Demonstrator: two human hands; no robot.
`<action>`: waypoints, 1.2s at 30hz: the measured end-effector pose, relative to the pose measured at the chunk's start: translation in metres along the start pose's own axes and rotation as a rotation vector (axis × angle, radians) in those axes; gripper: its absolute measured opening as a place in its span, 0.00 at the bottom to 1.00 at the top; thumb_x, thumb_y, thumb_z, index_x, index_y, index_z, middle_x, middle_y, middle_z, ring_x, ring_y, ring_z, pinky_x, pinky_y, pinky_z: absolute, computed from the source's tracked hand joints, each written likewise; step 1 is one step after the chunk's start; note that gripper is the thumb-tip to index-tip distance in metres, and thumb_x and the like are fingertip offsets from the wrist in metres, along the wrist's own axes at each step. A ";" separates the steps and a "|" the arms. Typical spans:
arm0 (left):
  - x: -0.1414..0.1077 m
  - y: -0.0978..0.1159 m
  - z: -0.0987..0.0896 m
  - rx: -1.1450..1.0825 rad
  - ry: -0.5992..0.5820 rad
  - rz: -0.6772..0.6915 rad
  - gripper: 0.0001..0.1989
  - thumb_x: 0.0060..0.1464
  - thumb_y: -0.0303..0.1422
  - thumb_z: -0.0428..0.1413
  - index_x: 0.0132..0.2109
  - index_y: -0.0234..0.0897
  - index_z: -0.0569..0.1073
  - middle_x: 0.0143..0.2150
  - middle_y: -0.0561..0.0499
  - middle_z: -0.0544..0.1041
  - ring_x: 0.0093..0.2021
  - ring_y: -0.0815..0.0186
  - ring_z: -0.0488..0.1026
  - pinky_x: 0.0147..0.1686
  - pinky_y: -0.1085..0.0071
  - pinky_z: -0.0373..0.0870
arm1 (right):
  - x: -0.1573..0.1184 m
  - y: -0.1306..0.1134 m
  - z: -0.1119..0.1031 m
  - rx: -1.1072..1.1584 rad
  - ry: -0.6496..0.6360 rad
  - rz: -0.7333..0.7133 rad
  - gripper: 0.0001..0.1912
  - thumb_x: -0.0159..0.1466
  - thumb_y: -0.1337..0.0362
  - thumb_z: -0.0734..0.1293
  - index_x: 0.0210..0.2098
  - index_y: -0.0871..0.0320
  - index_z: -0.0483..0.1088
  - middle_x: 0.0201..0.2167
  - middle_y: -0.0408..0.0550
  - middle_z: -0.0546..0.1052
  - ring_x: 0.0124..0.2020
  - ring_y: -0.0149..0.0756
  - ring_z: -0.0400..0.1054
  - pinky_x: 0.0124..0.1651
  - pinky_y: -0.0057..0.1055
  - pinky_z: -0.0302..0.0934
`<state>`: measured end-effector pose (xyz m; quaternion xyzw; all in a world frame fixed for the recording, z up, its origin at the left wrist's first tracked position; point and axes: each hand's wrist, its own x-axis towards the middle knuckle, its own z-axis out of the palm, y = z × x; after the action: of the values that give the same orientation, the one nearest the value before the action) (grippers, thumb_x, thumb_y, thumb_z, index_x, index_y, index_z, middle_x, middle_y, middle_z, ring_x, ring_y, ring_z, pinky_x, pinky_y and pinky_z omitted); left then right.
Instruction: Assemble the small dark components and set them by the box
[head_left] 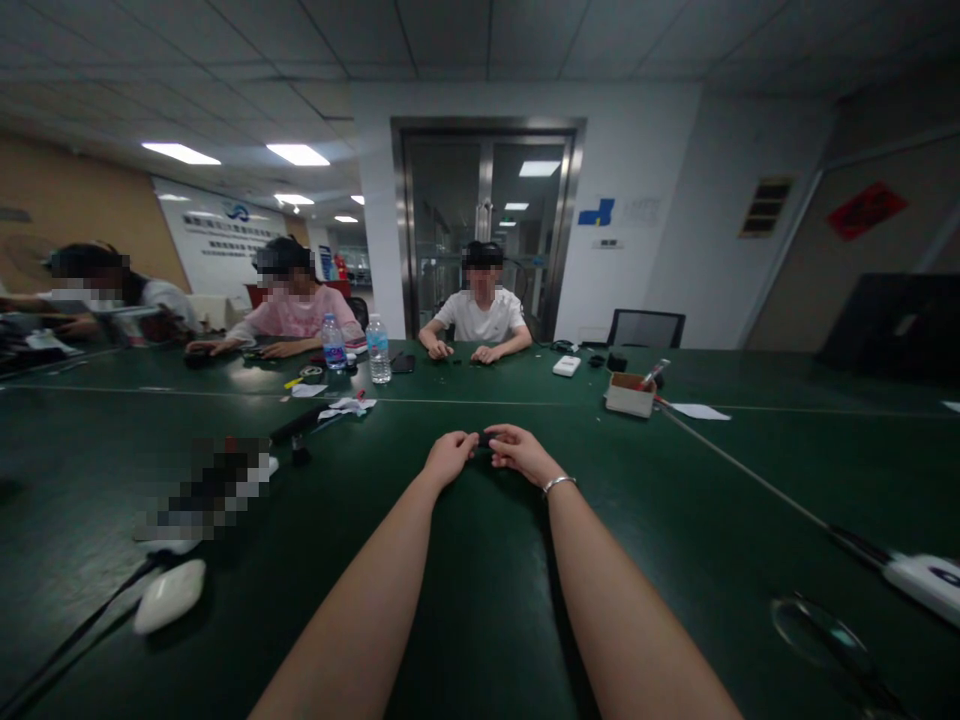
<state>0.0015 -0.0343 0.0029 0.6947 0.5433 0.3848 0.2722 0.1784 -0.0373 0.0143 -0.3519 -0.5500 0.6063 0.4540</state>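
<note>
Both my arms reach forward over the dark green table (480,620). Between my hands is a small black object (484,440), too small and dark for its kind to show. My left hand (450,458) pinches its left end with the fingers pressed together. On the other side, my right hand (523,455) has its thumb and fingers closed on the right end; a silver bangle (559,484) circles that wrist. The object is held just above or at the tabletop; I cannot tell which. My fingers partly cover it.
Left lie a blurred-out device (214,490), a white rounded case (171,597) and crumpled paper (346,407). Two water bottles (379,350) stand farther back. Right are a small box (630,396), a cable (742,465), a white power strip (926,585) and glasses (825,630). Several people sit opposite.
</note>
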 end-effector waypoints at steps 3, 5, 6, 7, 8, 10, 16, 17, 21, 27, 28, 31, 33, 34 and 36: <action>-0.001 0.001 -0.001 0.005 -0.006 -0.008 0.24 0.54 0.49 0.44 0.33 0.35 0.74 0.27 0.49 0.74 0.27 0.67 0.68 0.27 0.73 0.60 | -0.001 0.000 0.000 0.001 0.000 -0.004 0.14 0.55 0.72 0.69 0.41 0.59 0.70 0.25 0.40 0.70 0.22 0.23 0.67 0.28 0.22 0.69; -0.002 0.003 -0.002 0.009 -0.014 -0.010 0.24 0.54 0.50 0.44 0.33 0.34 0.74 0.27 0.49 0.74 0.27 0.67 0.68 0.27 0.73 0.60 | -0.001 -0.001 0.001 0.003 -0.004 -0.004 0.14 0.55 0.72 0.70 0.41 0.60 0.70 0.25 0.40 0.70 0.22 0.23 0.67 0.28 0.22 0.68; -0.002 0.003 -0.002 0.009 -0.018 -0.010 0.24 0.54 0.50 0.44 0.33 0.34 0.74 0.27 0.49 0.74 0.27 0.67 0.68 0.27 0.73 0.60 | -0.001 -0.001 0.001 0.005 -0.006 -0.001 0.14 0.55 0.72 0.70 0.41 0.60 0.70 0.25 0.41 0.71 0.22 0.23 0.67 0.28 0.22 0.68; -0.002 0.004 -0.003 0.008 -0.021 -0.010 0.25 0.54 0.50 0.44 0.33 0.34 0.74 0.27 0.49 0.74 0.27 0.67 0.68 0.27 0.73 0.60 | -0.001 -0.001 0.001 0.007 -0.006 0.000 0.14 0.55 0.72 0.70 0.41 0.60 0.70 0.26 0.41 0.71 0.22 0.23 0.67 0.28 0.22 0.69; -0.003 0.004 -0.003 0.006 -0.021 -0.010 0.25 0.54 0.50 0.44 0.33 0.34 0.74 0.27 0.49 0.74 0.27 0.67 0.68 0.28 0.73 0.60 | -0.001 -0.001 0.001 0.009 -0.006 0.002 0.14 0.55 0.72 0.70 0.41 0.60 0.70 0.26 0.42 0.71 0.22 0.23 0.67 0.28 0.22 0.69; -0.003 0.005 -0.004 -0.003 -0.021 -0.008 0.25 0.54 0.51 0.44 0.33 0.34 0.74 0.27 0.49 0.74 0.27 0.66 0.68 0.28 0.72 0.60 | -0.001 -0.002 0.001 0.011 -0.005 0.001 0.14 0.55 0.72 0.70 0.41 0.60 0.70 0.27 0.42 0.72 0.22 0.23 0.67 0.28 0.23 0.69; -0.001 0.003 -0.003 -0.018 -0.034 -0.030 0.26 0.53 0.51 0.44 0.34 0.33 0.74 0.28 0.48 0.74 0.26 0.67 0.68 0.28 0.72 0.60 | -0.002 -0.003 0.002 0.008 0.000 0.015 0.14 0.55 0.74 0.69 0.42 0.61 0.71 0.25 0.42 0.71 0.22 0.23 0.67 0.28 0.23 0.68; -0.001 0.002 -0.002 -0.016 -0.035 -0.033 0.26 0.53 0.51 0.43 0.33 0.33 0.74 0.27 0.48 0.74 0.26 0.67 0.68 0.28 0.72 0.60 | -0.002 -0.003 0.002 0.012 0.000 0.015 0.14 0.55 0.74 0.69 0.42 0.61 0.71 0.26 0.42 0.71 0.22 0.23 0.67 0.28 0.23 0.68; 0.000 0.002 -0.002 0.000 -0.025 -0.018 0.26 0.54 0.51 0.43 0.32 0.34 0.74 0.26 0.49 0.74 0.26 0.67 0.68 0.28 0.72 0.60 | -0.001 -0.002 0.002 0.024 -0.007 0.006 0.15 0.55 0.75 0.68 0.42 0.60 0.70 0.26 0.41 0.70 0.22 0.23 0.67 0.28 0.22 0.68; -0.001 0.004 -0.003 0.021 -0.022 -0.020 0.27 0.54 0.51 0.42 0.31 0.34 0.74 0.26 0.49 0.74 0.25 0.67 0.68 0.28 0.72 0.59 | -0.003 -0.003 0.003 0.020 -0.012 0.002 0.15 0.55 0.74 0.69 0.42 0.60 0.71 0.27 0.40 0.69 0.22 0.22 0.67 0.29 0.23 0.68; -0.001 0.004 -0.003 0.025 -0.019 -0.022 0.27 0.54 0.52 0.42 0.31 0.34 0.74 0.26 0.49 0.74 0.25 0.67 0.68 0.27 0.72 0.59 | -0.003 -0.004 0.003 0.022 -0.013 0.001 0.15 0.55 0.74 0.69 0.42 0.60 0.71 0.27 0.40 0.69 0.22 0.22 0.67 0.29 0.23 0.68; 0.000 0.003 -0.002 0.029 -0.018 -0.028 0.28 0.54 0.53 0.41 0.31 0.34 0.74 0.25 0.49 0.74 0.25 0.67 0.68 0.27 0.72 0.58 | -0.003 -0.004 0.003 0.031 -0.016 -0.001 0.16 0.54 0.74 0.69 0.42 0.59 0.72 0.27 0.40 0.68 0.22 0.22 0.66 0.29 0.23 0.68; 0.000 0.002 -0.002 0.031 -0.015 -0.029 0.28 0.54 0.53 0.41 0.30 0.35 0.73 0.25 0.50 0.74 0.25 0.66 0.68 0.27 0.72 0.58 | -0.003 -0.004 0.003 0.036 -0.021 -0.003 0.16 0.54 0.74 0.69 0.42 0.59 0.72 0.27 0.40 0.68 0.22 0.22 0.66 0.29 0.23 0.68; 0.000 0.002 -0.002 0.034 -0.015 -0.029 0.28 0.54 0.53 0.40 0.30 0.35 0.73 0.24 0.50 0.73 0.25 0.66 0.68 0.27 0.72 0.58 | -0.003 -0.004 0.003 0.037 -0.024 -0.004 0.16 0.54 0.74 0.69 0.42 0.59 0.72 0.27 0.40 0.68 0.23 0.22 0.66 0.28 0.23 0.68; 0.000 0.003 -0.002 0.044 -0.008 -0.031 0.28 0.54 0.53 0.40 0.28 0.35 0.73 0.24 0.50 0.73 0.25 0.66 0.67 0.27 0.72 0.58 | -0.004 -0.004 0.003 0.036 -0.030 -0.009 0.16 0.53 0.74 0.70 0.42 0.59 0.72 0.28 0.41 0.69 0.23 0.22 0.66 0.29 0.23 0.68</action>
<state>0.0011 -0.0353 0.0066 0.6935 0.5612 0.3659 0.2649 0.1774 -0.0418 0.0183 -0.3322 -0.5474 0.6192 0.4546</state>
